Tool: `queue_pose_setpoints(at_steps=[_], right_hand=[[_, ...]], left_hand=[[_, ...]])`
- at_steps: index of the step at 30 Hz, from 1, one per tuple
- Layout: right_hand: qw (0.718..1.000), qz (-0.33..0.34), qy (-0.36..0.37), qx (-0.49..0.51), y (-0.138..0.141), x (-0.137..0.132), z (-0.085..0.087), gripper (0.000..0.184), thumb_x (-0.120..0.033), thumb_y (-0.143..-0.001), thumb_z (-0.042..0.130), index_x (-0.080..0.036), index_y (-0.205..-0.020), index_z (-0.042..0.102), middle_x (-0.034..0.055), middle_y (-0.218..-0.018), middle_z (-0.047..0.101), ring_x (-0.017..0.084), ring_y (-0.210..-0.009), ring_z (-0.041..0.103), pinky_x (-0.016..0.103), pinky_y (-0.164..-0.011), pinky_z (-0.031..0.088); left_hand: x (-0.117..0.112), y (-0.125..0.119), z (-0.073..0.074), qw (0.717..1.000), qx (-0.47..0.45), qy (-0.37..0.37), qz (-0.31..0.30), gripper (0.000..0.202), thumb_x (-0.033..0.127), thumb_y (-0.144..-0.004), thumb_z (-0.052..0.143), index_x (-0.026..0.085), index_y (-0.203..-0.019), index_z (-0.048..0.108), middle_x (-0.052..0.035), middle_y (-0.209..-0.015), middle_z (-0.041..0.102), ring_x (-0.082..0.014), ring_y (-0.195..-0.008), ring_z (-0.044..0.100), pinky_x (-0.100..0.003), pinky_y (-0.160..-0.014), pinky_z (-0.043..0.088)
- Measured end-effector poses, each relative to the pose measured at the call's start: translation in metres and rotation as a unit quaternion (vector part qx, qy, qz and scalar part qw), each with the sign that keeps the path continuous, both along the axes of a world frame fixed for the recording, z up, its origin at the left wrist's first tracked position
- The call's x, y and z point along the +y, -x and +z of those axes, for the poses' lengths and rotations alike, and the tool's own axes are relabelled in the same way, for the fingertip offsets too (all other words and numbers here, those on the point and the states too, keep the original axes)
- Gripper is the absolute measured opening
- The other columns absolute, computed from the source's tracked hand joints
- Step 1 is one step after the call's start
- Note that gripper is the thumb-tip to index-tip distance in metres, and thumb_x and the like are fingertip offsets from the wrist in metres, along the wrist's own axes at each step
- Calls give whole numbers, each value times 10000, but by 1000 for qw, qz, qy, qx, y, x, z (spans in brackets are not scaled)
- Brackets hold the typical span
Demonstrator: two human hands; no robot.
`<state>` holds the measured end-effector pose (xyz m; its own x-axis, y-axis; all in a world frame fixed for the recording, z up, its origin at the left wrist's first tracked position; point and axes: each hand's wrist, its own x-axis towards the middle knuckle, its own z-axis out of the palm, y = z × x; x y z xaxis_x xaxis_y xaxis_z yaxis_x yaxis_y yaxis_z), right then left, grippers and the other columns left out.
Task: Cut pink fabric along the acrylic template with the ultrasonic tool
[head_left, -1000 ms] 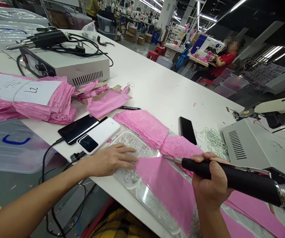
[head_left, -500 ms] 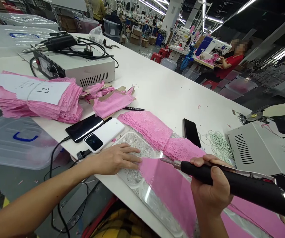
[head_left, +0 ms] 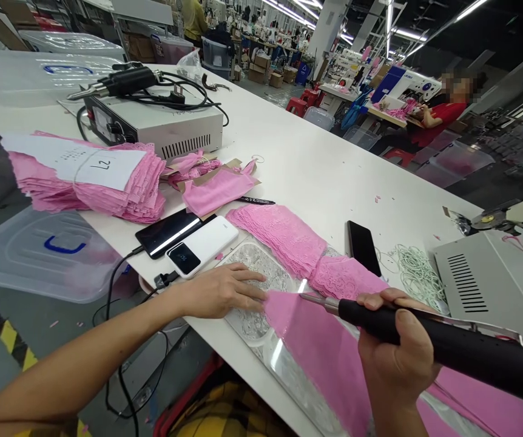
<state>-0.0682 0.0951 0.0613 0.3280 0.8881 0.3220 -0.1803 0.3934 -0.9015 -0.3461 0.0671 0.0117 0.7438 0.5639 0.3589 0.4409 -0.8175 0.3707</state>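
My left hand (head_left: 227, 291) lies flat with its fingers stretched out, fingertips on the left end of a pink fabric piece (head_left: 320, 358). The piece rests on a clear plastic board with a silvery, crinkled look (head_left: 261, 267). In my right hand (head_left: 398, 352) is a black-handled power tool (head_left: 425, 331) with a tapered metal tip. That tip points left and sits at the fabric's upper edge, close to my left fingertips; whether it touches cannot be made out. Just beyond lie a stack of pink lace pieces (head_left: 280, 237) and another lace piece (head_left: 347, 276).
A white power bank (head_left: 213, 240) and dark phone (head_left: 165, 233) lie left, a second phone (head_left: 364, 246) right. Behind are a banded pink stack (head_left: 107, 182) and a grey box (head_left: 175, 130) carrying a similar tool. Green cord (head_left: 416, 273) lies near another grey box (head_left: 480, 285). A person in red sits far right.
The whole view has shifted slightly, so things appear a little farther right. Both hands, the tool and the fabric keep nearly the same positions relative to each other.
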Motion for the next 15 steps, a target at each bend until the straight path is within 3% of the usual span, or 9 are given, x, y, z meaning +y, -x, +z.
queue_pose_setpoints(at_steps=[15], right_hand=[[999,35,3,-12,8,-7,-3,101,-242,-707,650,-202,-762,576,-21,-813,573,120,-640,572,366,-683,537]], left_hand=[[0,0,-1,1000,5,7,-8,471,-11,-858,462,254,-1186,673,-22,-1265,671,-250,-1337,482,-388,-1053,359]])
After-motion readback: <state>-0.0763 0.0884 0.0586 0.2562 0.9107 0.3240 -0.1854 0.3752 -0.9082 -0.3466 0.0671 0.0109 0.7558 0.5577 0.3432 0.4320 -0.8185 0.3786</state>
